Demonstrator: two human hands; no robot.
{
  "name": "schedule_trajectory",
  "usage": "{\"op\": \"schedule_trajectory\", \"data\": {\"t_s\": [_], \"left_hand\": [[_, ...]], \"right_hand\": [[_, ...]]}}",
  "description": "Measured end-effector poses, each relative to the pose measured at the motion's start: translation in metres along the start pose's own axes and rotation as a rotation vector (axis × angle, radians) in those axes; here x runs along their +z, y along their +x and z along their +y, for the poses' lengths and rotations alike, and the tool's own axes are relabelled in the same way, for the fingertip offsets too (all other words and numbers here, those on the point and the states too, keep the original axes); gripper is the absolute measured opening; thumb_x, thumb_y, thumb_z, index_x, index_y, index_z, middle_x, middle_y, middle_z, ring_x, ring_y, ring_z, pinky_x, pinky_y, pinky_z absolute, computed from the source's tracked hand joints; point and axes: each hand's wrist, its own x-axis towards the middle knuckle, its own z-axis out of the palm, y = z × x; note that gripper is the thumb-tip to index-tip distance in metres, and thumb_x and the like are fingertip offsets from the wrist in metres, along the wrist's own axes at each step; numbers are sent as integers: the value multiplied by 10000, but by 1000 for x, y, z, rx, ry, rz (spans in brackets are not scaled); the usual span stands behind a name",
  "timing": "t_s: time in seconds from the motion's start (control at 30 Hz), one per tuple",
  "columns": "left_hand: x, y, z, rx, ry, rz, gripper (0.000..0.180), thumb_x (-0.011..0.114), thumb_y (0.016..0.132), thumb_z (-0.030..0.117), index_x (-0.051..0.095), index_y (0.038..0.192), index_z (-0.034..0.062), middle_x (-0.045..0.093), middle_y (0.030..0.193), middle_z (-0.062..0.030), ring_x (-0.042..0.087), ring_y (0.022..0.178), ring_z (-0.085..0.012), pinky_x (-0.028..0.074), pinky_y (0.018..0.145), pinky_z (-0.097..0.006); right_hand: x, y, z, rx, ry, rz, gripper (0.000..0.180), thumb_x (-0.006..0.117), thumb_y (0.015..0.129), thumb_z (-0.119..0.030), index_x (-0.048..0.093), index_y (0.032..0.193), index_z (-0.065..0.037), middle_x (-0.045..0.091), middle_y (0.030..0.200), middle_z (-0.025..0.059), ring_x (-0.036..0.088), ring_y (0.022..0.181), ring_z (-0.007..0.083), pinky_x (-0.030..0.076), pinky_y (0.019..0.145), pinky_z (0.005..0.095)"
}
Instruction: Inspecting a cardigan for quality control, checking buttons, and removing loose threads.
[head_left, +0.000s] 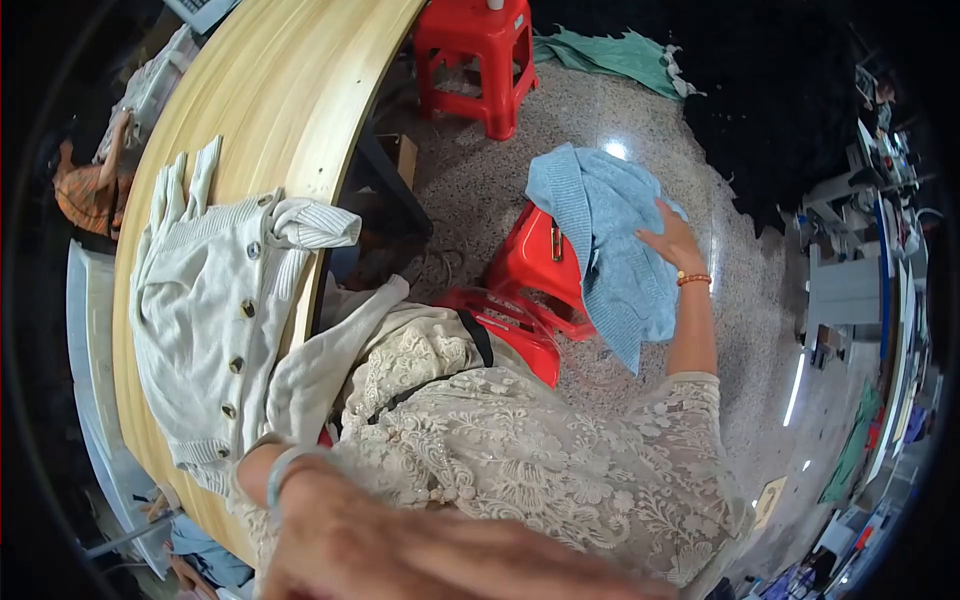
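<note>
My right hand (pixel 672 240) lies on a light blue knit garment (pixel 625 250), thumb and fingers apart. The garment is draped over a red plastic stool (pixel 535 260), its lower corner hanging toward the floor. A small dark and metallic object (pixel 556 242) shows on the stool beside the garment's ribbed band. Close to the camera, my left hand (pixel 410 545) is raised with fingers stretched out and nothing in it; the fingertips are blurred. Left of it, a white knit cardigan (pixel 200 320) with dark buttons lies on the wooden table (pixel 270 90), one sleeve hanging over the edge toward my lap.
Another red stool (pixel 475 60) stands at the far end of the table. Green cloth (pixel 620 60) and a big heap of black material (pixel 760 120) lie on the speckled floor (pixel 450 180). Beyond the table, at left, sits another person (pixel 95 195). Machine tables (pixel 845 290) line the right side.
</note>
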Motion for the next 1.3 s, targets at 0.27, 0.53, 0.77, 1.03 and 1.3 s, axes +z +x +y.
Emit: {"op": "schedule_trajectory", "data": {"t_s": [0.27,0.53,0.77,1.03,1.3], "left_hand": [[33,3,44,155,592,-71,1330,546,735,834,206,1409,-261,91,1474,-502,130,1393,-622,148,1099,-679],[32,-64,63,393,749,316,1199,630,711,781,385,1397,-172,400,1331,-494,345,1333,-589,142,1128,-633],[28,-88,96,443,878,370,1022,554,830,724,486,1323,-168,477,1302,-450,472,1264,-553,228,1095,-658],[31,-177,67,686,1377,1101,66,594,898,56,642,922,17,691,872,-157,673,856,-273,514,701,-326],[44,-269,-8,595,1496,2262,169,582,951,62,601,788,24,589,706,-101,506,613,-143,394,556,-264]], "right_hand": [[22,16,-124,-632,92,57,595,715,839,-236,518,1362,-33,596,1268,203,541,1202,364,418,1044,411],[32,-5,-309,-1088,334,-33,350,672,854,-73,634,1201,-43,675,1087,144,625,1016,313,490,898,373],[54,-47,-445,-1610,385,-63,314,720,760,3,678,1066,-55,690,982,109,641,864,313,517,764,389],[112,-86,-514,-1937,317,-340,373,787,711,-132,683,1069,-120,655,1077,44,600,936,261,468,807,396],[149,-107,-539,-2061,154,-372,387,754,735,-137,683,1115,-123,611,1151,54,572,1018,257,436,865,406]]}}
